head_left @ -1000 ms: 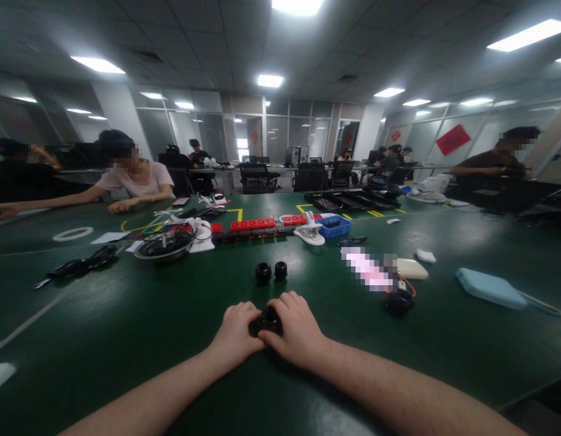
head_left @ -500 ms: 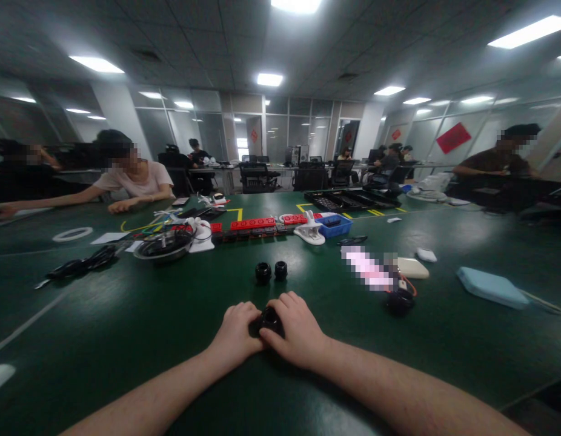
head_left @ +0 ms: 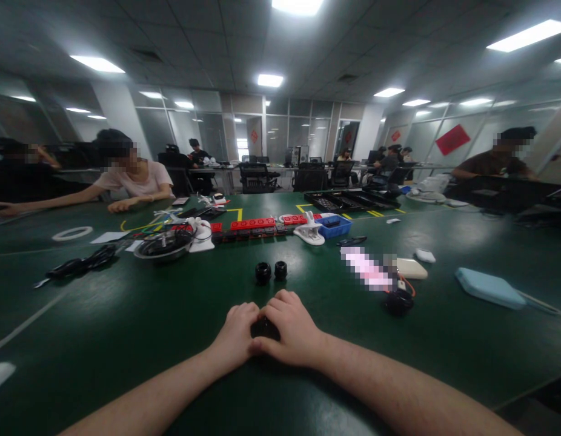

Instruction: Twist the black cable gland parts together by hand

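Note:
Close in front of me on the green table (head_left: 180, 339), a dark, rounded black part (head_left: 266, 328) sits between my hands. My left hand (head_left: 236, 334) has its fingers curled round the left side of it. From the right, my right hand (head_left: 293, 332) closes over the same part, thumb low and fingers over the top. Most of the part is hidden by the hands, so its exact kind is unclear. Just beyond the fingers, two small glossy black ribbed round pieces stand side by side, the left one (head_left: 263, 272) and the right one (head_left: 281, 270).
Farther back lie a row of red blocks (head_left: 252, 223), a blue bin (head_left: 335, 226), a white clamp-like stand (head_left: 310, 233) and a metal bowl (head_left: 165, 248). A light blue case (head_left: 489, 287) and a black coil (head_left: 399, 301) lie to the right. Co-workers sit around the room.
My right hand has shifted slightly left and its thumb has moved left along the black part. The part shows less between the hands now. The two small pieces stay put.

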`<control>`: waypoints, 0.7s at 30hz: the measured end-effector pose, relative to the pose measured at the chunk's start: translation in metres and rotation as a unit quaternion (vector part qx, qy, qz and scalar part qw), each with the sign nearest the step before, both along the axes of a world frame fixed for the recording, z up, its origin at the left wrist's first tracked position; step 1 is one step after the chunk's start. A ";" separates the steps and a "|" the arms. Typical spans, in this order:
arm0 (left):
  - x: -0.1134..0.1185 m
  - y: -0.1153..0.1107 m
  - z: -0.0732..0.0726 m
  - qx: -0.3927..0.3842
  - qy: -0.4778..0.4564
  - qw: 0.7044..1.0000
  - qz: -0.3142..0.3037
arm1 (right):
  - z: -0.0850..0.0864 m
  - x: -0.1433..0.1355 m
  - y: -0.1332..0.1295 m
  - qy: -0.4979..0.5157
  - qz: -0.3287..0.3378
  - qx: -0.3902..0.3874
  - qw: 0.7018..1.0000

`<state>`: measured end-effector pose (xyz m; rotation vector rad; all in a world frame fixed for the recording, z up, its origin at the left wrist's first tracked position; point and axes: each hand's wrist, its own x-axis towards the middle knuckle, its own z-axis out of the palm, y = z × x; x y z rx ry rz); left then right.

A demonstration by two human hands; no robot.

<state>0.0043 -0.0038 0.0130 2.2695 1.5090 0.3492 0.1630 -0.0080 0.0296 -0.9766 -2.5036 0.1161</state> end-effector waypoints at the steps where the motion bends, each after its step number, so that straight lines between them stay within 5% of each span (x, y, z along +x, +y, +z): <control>1: 0.000 0.000 0.000 -0.002 -0.002 1.000 0.003 | 0.000 0.000 0.000 -0.003 0.006 0.009 1.000; 21: 0.002 0.006 -0.016 0.053 -0.001 0.999 0.010 | -0.006 -0.010 -0.008 -0.092 0.068 0.109 0.988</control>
